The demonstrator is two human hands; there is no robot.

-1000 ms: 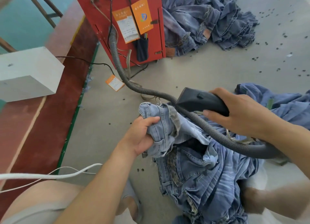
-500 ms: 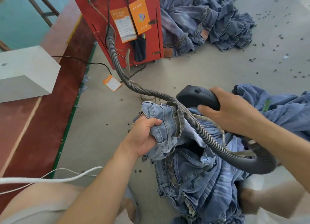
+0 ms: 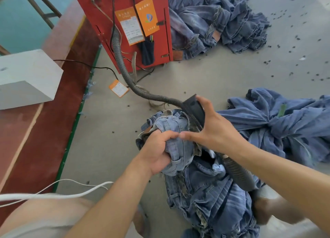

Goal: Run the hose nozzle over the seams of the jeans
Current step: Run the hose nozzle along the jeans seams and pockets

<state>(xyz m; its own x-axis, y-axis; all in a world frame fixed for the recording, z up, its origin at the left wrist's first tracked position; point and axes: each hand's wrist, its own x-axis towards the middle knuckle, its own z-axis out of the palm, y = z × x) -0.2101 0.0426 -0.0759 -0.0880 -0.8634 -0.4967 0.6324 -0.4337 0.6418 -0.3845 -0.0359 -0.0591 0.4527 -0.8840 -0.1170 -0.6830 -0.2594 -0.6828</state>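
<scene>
A pair of blue jeans [image 3: 205,193] lies crumpled on the grey floor in front of me. My left hand [image 3: 159,148] grips a bunched part of the jeans near the waistband and lifts it. My right hand [image 3: 217,129] holds the black hose nozzle [image 3: 193,105] against the top of that bunch, fingers over the nozzle and thumb stretched toward my left hand. The grey ribbed hose [image 3: 123,68] runs from the red machine [image 3: 100,11] to the nozzle and loops under my right forearm.
One heap of jeans [image 3: 214,20] lies behind the machine, another [image 3: 285,123] to my right. A white box [image 3: 26,77] sits on the red-brown floor strip at left. A white cord [image 3: 53,193] crosses my knee. An orange tag [image 3: 118,88] and dark specks lie on the floor.
My right hand has brought the nozzle down and in onto the bunched denim, close to my left hand, with its thumb now spread. My left hand keeps its grip.
</scene>
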